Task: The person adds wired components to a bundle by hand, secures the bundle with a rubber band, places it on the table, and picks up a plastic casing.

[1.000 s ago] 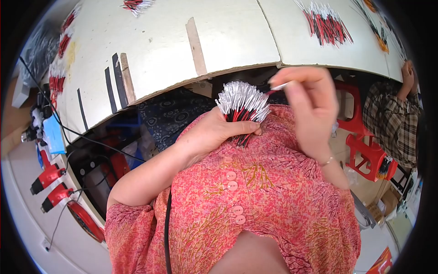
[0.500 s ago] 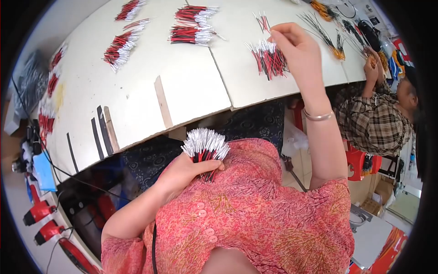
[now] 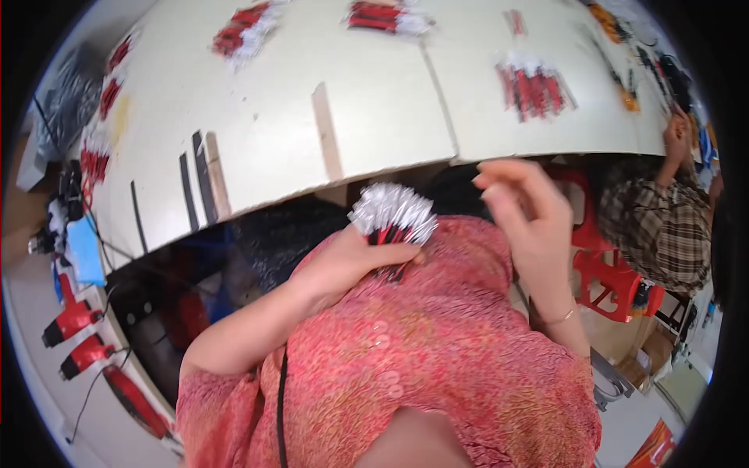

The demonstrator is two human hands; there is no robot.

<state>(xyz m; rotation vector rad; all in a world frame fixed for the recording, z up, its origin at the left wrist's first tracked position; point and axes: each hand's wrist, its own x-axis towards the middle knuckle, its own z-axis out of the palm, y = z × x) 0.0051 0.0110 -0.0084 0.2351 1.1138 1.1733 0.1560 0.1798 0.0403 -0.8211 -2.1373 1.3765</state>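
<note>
Back from the wire pile (image 3: 534,90) on the table (image 3: 390,101), our right hand (image 3: 538,214) hovers just off its near edge, loosely curled; pinching anything? We can't tell. Beside that edge, our left hand (image 3: 351,265) clamps the wire bundle (image 3: 394,214); any move calls for steadiness.

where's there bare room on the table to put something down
Table: the patch between the lone tan strip and the seam, or from that strip left to the dark strips. It's crowded at the far left, with wire bundles, and far right, with orange-ended wires.
</note>
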